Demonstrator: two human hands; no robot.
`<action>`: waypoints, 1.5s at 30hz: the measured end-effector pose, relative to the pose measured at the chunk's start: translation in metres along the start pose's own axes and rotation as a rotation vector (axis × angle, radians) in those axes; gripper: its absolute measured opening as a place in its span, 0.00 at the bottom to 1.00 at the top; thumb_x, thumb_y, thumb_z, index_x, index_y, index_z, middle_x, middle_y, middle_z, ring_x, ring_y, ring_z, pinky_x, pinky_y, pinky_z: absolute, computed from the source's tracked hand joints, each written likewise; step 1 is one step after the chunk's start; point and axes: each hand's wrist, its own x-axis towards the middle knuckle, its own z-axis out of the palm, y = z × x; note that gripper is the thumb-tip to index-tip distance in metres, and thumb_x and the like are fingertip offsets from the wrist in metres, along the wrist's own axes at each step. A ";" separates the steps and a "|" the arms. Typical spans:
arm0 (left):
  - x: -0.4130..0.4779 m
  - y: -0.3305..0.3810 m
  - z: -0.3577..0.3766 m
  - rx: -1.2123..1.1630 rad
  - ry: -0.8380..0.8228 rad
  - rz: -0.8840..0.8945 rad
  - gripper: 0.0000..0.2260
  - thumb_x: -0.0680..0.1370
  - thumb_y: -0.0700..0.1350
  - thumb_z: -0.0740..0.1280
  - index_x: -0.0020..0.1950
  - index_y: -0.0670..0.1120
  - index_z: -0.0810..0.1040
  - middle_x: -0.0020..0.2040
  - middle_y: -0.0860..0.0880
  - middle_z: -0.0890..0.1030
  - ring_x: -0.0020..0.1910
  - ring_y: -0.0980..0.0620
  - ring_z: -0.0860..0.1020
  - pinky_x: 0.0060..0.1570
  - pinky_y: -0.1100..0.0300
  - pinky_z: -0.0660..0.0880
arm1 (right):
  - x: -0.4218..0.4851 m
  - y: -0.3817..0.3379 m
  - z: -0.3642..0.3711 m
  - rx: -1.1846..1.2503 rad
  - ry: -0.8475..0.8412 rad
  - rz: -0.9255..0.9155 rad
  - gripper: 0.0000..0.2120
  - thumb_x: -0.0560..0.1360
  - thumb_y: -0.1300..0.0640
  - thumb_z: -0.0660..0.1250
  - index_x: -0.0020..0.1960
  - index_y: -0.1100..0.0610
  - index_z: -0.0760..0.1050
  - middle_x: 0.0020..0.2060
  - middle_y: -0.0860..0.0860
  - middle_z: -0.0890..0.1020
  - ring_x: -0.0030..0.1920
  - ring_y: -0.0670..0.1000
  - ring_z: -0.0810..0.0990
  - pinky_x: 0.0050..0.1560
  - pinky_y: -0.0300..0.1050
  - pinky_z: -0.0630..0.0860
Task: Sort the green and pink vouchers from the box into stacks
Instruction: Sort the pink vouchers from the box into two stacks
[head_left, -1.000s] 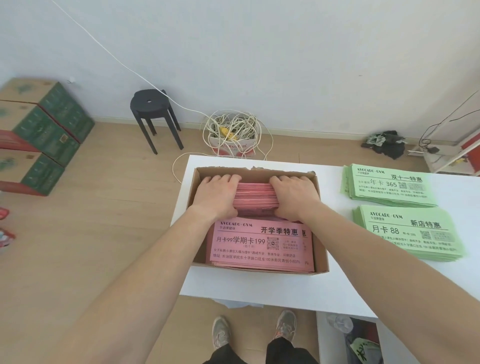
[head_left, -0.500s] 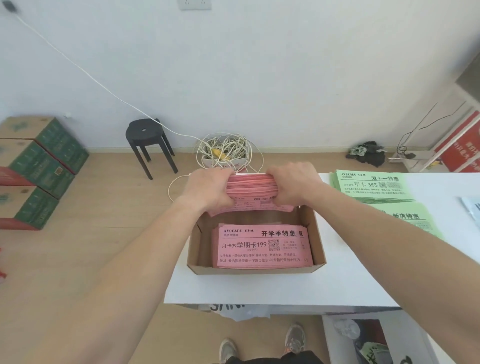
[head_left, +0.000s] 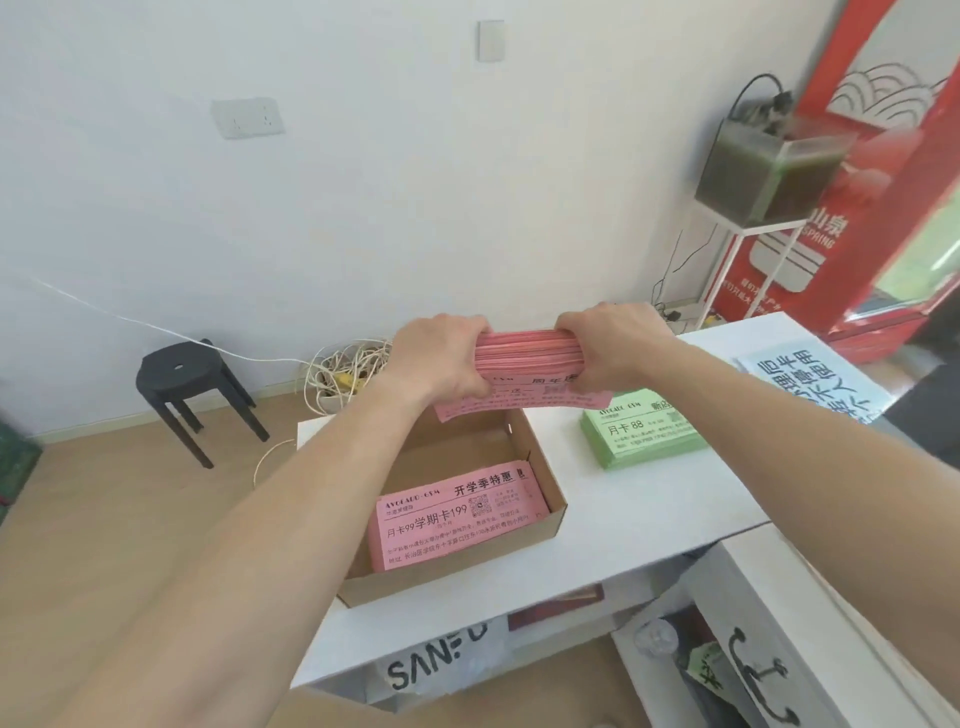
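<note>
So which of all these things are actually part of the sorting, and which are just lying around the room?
Part of the job:
- left hand and right hand, gripping the lifted pink bundle
- cardboard box
- pink vouchers left in the box
- green stack on the white table

Just lying about:
- black stool
- coiled cable
- blue sheet
- green-water tank

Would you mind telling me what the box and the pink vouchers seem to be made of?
The box looks like brown corrugated cardboard: matte, with raw cut edges. The pink vouchers look like thin, uncoated coloured paper: matte, black-printed, the lowest sheets drooping between both hands.
</note>
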 end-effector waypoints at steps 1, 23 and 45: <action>0.005 0.015 0.001 -0.010 0.000 0.017 0.27 0.64 0.55 0.75 0.63 0.57 0.77 0.51 0.54 0.83 0.51 0.48 0.81 0.44 0.57 0.73 | -0.010 0.013 0.000 -0.002 -0.006 0.020 0.23 0.64 0.40 0.71 0.56 0.44 0.72 0.41 0.45 0.77 0.43 0.54 0.78 0.38 0.46 0.68; 0.014 0.218 0.176 -0.001 -0.311 0.008 0.21 0.68 0.54 0.73 0.59 0.54 0.74 0.47 0.54 0.81 0.43 0.49 0.77 0.41 0.57 0.71 | -0.128 0.162 0.188 0.185 -0.298 -0.001 0.19 0.64 0.42 0.71 0.52 0.43 0.69 0.41 0.42 0.77 0.43 0.52 0.77 0.40 0.44 0.71; -0.007 0.201 0.215 -0.418 -0.214 -0.146 0.32 0.68 0.47 0.77 0.69 0.52 0.68 0.64 0.54 0.75 0.59 0.52 0.75 0.58 0.55 0.74 | -0.134 0.169 0.235 0.162 -0.118 -0.064 0.33 0.64 0.39 0.74 0.63 0.53 0.70 0.79 0.57 0.52 0.77 0.61 0.54 0.71 0.58 0.65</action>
